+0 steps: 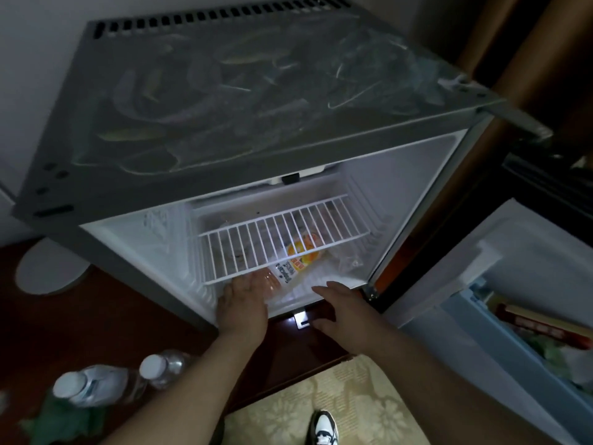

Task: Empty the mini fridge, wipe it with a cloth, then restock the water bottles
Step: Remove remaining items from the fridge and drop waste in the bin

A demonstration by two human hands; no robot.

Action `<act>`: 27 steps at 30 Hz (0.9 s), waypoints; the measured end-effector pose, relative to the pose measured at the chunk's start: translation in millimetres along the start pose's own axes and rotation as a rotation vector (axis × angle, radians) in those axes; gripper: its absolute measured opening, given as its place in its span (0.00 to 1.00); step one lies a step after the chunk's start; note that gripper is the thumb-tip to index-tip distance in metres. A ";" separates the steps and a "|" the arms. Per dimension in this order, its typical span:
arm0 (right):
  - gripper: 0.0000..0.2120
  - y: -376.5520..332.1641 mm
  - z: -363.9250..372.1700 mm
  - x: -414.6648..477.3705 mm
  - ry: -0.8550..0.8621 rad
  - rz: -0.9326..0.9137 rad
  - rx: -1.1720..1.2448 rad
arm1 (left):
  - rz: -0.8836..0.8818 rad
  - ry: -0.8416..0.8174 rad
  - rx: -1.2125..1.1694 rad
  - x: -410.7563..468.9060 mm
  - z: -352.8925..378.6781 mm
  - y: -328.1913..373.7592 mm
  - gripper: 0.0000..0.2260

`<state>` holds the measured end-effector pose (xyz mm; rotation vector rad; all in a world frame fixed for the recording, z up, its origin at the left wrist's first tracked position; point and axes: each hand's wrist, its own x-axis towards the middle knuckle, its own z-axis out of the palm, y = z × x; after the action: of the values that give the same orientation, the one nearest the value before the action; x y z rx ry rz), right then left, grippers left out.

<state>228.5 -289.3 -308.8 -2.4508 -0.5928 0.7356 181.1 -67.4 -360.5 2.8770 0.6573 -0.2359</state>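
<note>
Floor, nearest: a patterned rug (337, 409) with one shoe (324, 427) on it. To the left, two water bottles (128, 380) with white caps lay on the dark floor, out of the fridge, beside a green cloth (61, 425); their labels were too blurred to read.

Hands at the fridge mouth: the left hand (244, 303) reached under the front edge of the wire shelf (276, 239), fingers loosely spread and touching a clear plastic packet (288, 271) on the fridge floor, not visibly closed on it. The right hand (340, 308) hovered flat and open by the lower sill, holding nothing.

Interior of the mini fridge (417, 194): wire shelf bare; below it the packet with orange fruit pictures and some printed characters, not legible. A second clear wrapper seemed to lie at the right, hard to tell.

Door (513, 284), swung open to the right: its rack held a red-labelled box (539, 326), writing unreadable, and other unclear goods.

Status, by judgement: emptying partly done, bottles out, packet and door items remaining. Wiping and restocking not yet begun.
</note>
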 end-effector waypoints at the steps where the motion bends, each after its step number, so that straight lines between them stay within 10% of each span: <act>1: 0.33 0.7 0.0 0.0 -0.006 0.002 -0.007 | 0.001 -0.004 -0.014 -2.0 0.5 1.6 0.30; 27: 0.45 -12.5 52.4 -29.0 0.013 -0.333 -0.269 | 0.110 0.031 -0.756 -154.6 -37.7 -75.2 0.18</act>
<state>171.9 -277.2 -328.5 -2.4977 -1.1246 0.5317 14.6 -56.8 -304.4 2.1780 0.4560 0.0682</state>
